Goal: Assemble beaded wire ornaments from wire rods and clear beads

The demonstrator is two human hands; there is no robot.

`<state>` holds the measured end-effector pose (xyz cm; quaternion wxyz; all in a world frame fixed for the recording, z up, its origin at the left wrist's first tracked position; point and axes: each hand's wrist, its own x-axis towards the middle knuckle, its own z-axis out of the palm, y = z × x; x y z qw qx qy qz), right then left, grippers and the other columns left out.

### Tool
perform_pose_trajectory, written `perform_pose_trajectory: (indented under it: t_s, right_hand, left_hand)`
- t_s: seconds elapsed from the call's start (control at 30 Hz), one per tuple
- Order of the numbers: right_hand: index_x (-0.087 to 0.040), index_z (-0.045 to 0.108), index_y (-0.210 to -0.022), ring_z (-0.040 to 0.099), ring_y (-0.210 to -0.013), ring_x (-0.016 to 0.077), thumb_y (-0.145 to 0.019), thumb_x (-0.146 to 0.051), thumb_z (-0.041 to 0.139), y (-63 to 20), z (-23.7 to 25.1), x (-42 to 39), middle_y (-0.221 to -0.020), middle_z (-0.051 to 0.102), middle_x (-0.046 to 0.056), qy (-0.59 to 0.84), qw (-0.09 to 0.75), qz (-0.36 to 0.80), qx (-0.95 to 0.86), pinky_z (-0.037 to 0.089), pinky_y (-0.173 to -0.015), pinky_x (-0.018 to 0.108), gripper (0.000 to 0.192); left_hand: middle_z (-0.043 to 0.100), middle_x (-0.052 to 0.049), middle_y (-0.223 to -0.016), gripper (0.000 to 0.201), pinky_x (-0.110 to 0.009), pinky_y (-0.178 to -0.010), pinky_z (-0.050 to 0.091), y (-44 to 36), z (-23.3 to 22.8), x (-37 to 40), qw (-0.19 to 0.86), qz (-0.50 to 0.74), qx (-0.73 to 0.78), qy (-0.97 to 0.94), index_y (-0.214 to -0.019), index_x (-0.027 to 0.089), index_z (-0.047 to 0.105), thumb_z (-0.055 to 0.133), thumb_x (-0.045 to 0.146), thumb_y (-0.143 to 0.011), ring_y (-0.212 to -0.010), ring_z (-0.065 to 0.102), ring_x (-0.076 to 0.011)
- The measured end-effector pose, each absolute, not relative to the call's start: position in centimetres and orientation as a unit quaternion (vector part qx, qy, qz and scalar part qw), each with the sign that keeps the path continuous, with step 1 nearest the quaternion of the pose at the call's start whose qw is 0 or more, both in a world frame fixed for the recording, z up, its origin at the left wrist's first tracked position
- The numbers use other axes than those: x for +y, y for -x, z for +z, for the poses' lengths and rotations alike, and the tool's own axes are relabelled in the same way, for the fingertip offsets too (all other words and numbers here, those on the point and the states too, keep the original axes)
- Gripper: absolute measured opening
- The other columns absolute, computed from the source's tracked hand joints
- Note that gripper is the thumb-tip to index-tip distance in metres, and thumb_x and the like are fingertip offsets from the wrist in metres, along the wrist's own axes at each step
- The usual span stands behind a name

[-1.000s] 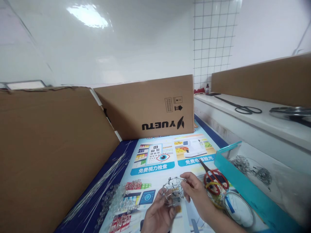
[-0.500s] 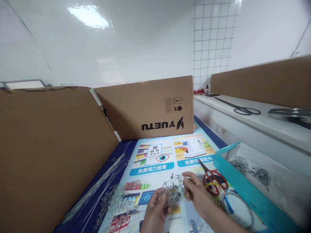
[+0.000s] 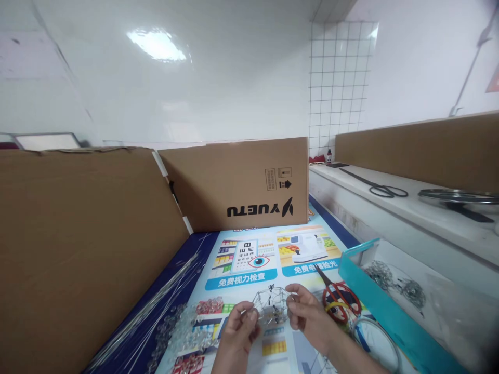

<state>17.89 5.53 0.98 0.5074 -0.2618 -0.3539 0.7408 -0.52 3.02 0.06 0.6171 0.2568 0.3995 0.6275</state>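
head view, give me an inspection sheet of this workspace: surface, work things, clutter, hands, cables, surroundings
surface: printed poster with eye-chart artwork, dark blue beside it
work things: openwork wire piece between the hands; clear beads and loose straight wires to the left
clutter: red-handled scissors; teal box holding tangled wire pieces
hands: left hand pinches the piece's left edge; right hand is at its right edge, grip unclear
cables: none certain; a thin line on the right wall may be cable or rod
surroundings: cardboard panel behind; white ledge at right bearing black scissors
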Motion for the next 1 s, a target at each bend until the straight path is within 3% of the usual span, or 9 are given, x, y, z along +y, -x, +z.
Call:
perform_pose_trajectory:
  t_s: [0.17,0.43,0.67,1.0]
  right_hand:
    - [-0.024,0.054,-0.101,0.04,-0.041,0.0025,-0.058,-0.013,0.069,-17.8,1.2,5.5,-0.073,0.051,-0.006,0.268,0.489,0.74,-0.376,0.03,-0.045,0.02,0.046]
    - [-0.02,0.057,-0.096,0.042,-0.043,0.004,-0.062,-0.012,0.061,-16.9,0.4,5.2,-0.076,0.053,-0.004,0.303,0.515,0.709,-0.373,0.029,-0.043,0.02,0.035]
    - [-0.018,0.055,-0.084,0.045,-0.05,0.0056,-0.066,-0.012,0.06,-16.7,-0.4,4.8,-0.079,0.06,-0.001,0.327,0.524,0.681,-0.394,0.03,-0.047,0.019,0.02]
    - [-0.018,0.05,-0.076,0.041,-0.04,0.0029,-0.061,-0.01,0.061,-17.1,0.4,4.5,-0.088,0.065,0.002,0.254,0.505,0.739,-0.366,0.023,-0.041,0.019,0.02]
  left_hand:
    - [0.056,0.005,-0.065,0.033,-0.022,-0.058,0.042,1.2,0.7,3.2,0.61,0.621,0.389,-0.3,-0.085,0.022,0.057,0.077,0.03,-0.06,-0.059,0.051,-0.0086]
    - [0.055,0.004,-0.061,0.033,-0.022,-0.053,0.04,1.9,0.3,4.0,0.568,0.609,0.403,-0.379,-0.078,0.021,0.061,0.08,0.033,-0.054,-0.055,0.049,-0.0103]
    - [0.055,0.002,-0.067,0.027,-0.024,-0.055,0.044,2.3,-0.1,4.0,0.561,0.6,0.381,-0.424,-0.08,0.019,0.062,0.077,0.03,-0.059,-0.061,0.051,-0.0127]
    - [0.052,0.003,-0.065,0.029,-0.024,-0.052,0.045,1.4,0.9,3.1,0.551,0.619,0.386,-0.405,-0.076,0.02,0.062,0.077,0.033,-0.056,-0.058,0.048,-0.012]
